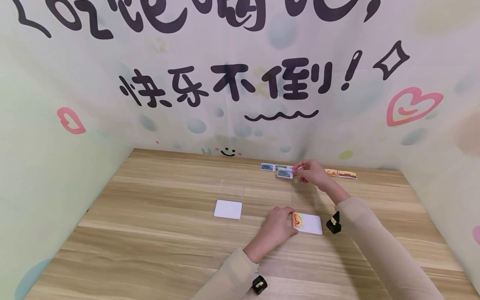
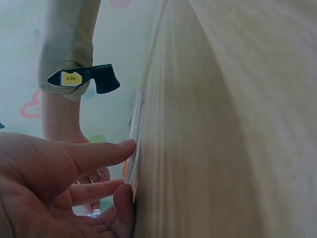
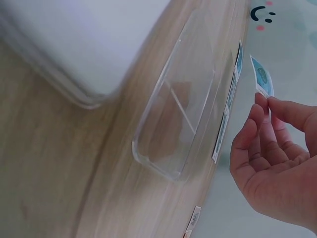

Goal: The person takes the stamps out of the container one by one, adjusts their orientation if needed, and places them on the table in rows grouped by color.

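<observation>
My left hand [image 1: 276,226] holds a flat white rectangular case [image 1: 312,224] by its left end, thumb and fingers at opposite edges. An orange picture card [image 1: 298,220] lies on the case's left part, beside those fingers. Farther back, my right hand [image 1: 313,174] pinches a small blue picture card [image 1: 284,174] between thumb and fingers. The right wrist view shows this blue card [image 3: 262,79] tilted and raised off the table. Just behind it lie another blue card [image 1: 267,167] and a partly covered card [image 1: 282,167].
Two orange-toned cards [image 1: 347,175] [image 1: 331,172] lie by the back wall, right of my right hand. A second white case [image 1: 228,209] is at the left. Clear plastic covers [image 1: 231,189] [image 3: 173,129] lie behind the cases. Walls [image 1: 240,133] bound the wooden table [image 1: 150,250].
</observation>
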### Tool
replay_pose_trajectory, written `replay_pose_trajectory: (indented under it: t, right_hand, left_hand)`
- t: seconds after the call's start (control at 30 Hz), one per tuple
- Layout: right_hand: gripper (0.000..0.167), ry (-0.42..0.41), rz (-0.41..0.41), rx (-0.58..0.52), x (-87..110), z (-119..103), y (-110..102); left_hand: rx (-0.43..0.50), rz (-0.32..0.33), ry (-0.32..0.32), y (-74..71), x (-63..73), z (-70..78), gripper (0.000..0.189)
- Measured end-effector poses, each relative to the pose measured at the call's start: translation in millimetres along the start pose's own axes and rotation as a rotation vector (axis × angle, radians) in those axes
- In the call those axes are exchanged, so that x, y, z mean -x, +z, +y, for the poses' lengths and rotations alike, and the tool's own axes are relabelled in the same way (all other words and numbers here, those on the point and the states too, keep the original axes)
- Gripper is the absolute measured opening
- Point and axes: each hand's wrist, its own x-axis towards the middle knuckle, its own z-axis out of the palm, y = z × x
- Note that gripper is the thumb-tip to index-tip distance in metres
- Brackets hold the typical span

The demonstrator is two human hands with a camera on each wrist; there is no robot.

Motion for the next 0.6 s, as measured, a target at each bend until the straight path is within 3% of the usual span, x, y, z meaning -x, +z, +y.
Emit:
replay_pose_trajectory:
  t: [0.6]
  right_hand:
    - [0.028,0.001,-0.029,0.002,-7.1,-10,4]
  left_hand:
    - [0.038,-0.019,0.007,-4.0,1.1,-0.6,0.051]
